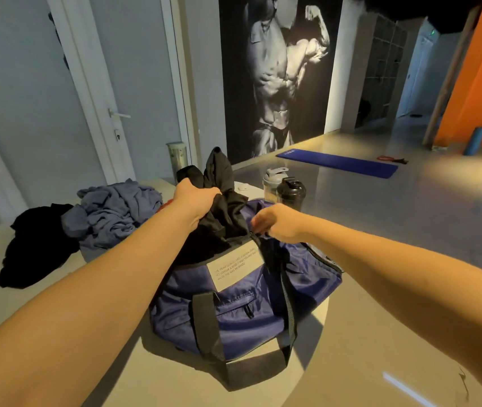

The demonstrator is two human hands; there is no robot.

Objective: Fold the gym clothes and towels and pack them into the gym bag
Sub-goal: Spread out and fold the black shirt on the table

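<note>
early on, i judge: left hand [195,201] grips a bunched black garment [222,183], right hand [275,223] pinches the gym bag [233,304] rim; grey pile [110,210] unfolded.

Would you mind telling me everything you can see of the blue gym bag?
The gym bag is a dark blue duffel of thin, shiny, nylon-looking fabric, sitting on a pale surface. It has black webbing handles, a small zipped front pocket and a grey patch with printed text. Its top is open; the right hand pinches the opening's edge, while the left hand grips a black garment bunched partly inside it.
</note>
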